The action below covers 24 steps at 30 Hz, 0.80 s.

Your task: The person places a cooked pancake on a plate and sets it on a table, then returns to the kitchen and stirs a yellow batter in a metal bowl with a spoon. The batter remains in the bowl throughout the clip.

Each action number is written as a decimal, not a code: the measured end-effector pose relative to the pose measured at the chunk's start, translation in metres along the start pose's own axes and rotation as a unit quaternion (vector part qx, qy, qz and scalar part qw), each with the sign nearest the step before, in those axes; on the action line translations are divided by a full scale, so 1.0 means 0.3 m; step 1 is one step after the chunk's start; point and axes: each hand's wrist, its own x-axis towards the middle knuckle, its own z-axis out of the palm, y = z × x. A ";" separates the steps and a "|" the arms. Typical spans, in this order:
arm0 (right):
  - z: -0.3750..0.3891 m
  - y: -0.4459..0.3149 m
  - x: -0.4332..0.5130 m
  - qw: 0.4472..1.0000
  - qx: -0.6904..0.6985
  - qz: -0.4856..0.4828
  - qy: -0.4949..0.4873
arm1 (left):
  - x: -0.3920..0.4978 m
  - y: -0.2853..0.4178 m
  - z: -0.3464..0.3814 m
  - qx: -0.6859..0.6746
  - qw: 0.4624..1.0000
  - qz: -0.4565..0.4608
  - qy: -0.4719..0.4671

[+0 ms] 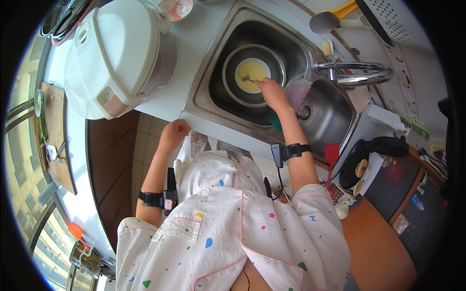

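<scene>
My right hand (272, 94) grips the handle of a metal spoon (248, 78), its bowl in a pale yellow liquid (252, 70). The liquid is in a white-rimmed bowl (269, 69), which stands inside a wider metal bowl (226, 74) in the left basin of a stainless steel sink (218, 47). My left hand (175, 131) is by the counter's front edge, its fingers curled; nothing shows in it. A pink-purple cloth (297, 94) lies over the divider between the basins, near my right wrist.
A chrome faucet (360, 72) reaches in from the sink's far right. A large white rice cooker (113, 54) stands on the left counter, with a patterned bowl (176, 8) behind. At right are a dark pan (351, 169) with round flat cakes and a red spatula (331, 154).
</scene>
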 end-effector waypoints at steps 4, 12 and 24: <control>-0.041 0.027 -0.029 1.000 0.016 0.014 0.004 | 0.003 -0.008 0.000 -0.006 1.000 -0.007 -0.002; -0.044 0.057 0.030 0.988 0.016 0.078 0.134 | -0.002 0.002 -0.002 0.007 1.000 -0.002 0.000; 0.044 0.035 0.013 0.994 0.023 0.106 -0.006 | -0.002 0.007 -0.002 -0.006 1.000 -0.005 -0.003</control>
